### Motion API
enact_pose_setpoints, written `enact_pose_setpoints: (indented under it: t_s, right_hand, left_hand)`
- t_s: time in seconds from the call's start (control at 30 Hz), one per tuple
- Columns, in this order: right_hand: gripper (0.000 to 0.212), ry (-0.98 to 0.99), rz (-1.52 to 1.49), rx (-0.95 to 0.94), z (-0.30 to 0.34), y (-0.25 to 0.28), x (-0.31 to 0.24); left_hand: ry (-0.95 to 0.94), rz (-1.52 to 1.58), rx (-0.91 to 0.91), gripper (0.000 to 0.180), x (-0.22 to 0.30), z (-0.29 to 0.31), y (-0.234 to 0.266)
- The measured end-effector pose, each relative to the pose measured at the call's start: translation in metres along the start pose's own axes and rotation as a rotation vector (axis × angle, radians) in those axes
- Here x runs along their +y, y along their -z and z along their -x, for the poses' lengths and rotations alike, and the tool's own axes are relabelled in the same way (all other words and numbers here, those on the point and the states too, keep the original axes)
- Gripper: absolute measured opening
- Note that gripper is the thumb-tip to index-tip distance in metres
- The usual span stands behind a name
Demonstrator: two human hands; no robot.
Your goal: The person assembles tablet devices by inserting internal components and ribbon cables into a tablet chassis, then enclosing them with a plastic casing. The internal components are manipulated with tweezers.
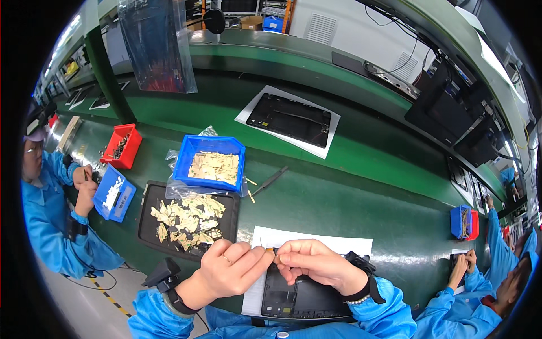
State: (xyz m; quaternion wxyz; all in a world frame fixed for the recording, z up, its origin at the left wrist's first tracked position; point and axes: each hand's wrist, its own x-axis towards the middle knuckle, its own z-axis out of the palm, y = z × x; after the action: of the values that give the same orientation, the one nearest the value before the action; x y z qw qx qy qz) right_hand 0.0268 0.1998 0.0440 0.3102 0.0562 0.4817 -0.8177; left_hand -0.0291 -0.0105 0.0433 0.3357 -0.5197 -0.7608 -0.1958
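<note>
Small part (272, 251) at fingertips above black panel (310, 296), left hand (236, 266) and right hand (316, 264) each with grip pinched on it, white sheet (253, 294) beneath panel, green bench (339, 195).

the piece (275, 251) between the fingers (257, 264) is mostly hidden.
</note>
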Motion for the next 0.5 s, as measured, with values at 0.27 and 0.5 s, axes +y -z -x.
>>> enact_pose_setpoints:
  t_s: [0.27, 0.5]
  right_hand:
    - [0.012, 0.017, 0.036, 0.007, -0.011, 0.0, 0.008]
    - [0.013, 0.024, 0.113, 0.034, -0.017, -0.01, 0.002]
  left_hand:
    - [-0.089, -0.137, 0.051, 0.026, -0.001, 0.008, 0.001]
    - [-0.101, -0.191, 0.055, 0.014, -0.007, 0.012, 0.002]
